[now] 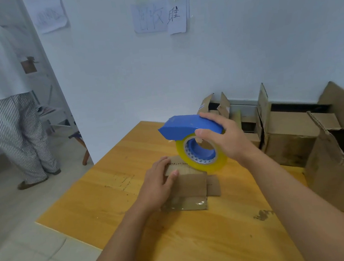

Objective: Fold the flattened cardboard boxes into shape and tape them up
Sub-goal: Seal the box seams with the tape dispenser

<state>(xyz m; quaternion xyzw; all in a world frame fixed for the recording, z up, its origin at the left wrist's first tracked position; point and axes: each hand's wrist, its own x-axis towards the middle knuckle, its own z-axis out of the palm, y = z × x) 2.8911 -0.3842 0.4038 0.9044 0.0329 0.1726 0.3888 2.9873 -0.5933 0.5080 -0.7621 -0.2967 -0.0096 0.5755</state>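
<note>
On the wooden surface (102, 203), near its middle, lies a small cardboard box (190, 186). The left hand (158, 183) rests on it with fingers nearly straight. The right hand (223, 134) grips a blue tape dispenser (184, 127) just above the box. Open cartons (290, 137) stand along the right edge.

Wooden table (102, 201) under cardboard boxes (185, 189)

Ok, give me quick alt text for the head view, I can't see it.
Right hand grips a blue tape dispenser with a yellowish tape roll over a small cardboard box, which the left hand holds on a wooden table. Open cardboard boxes stand at right; another person stands far left.
</note>
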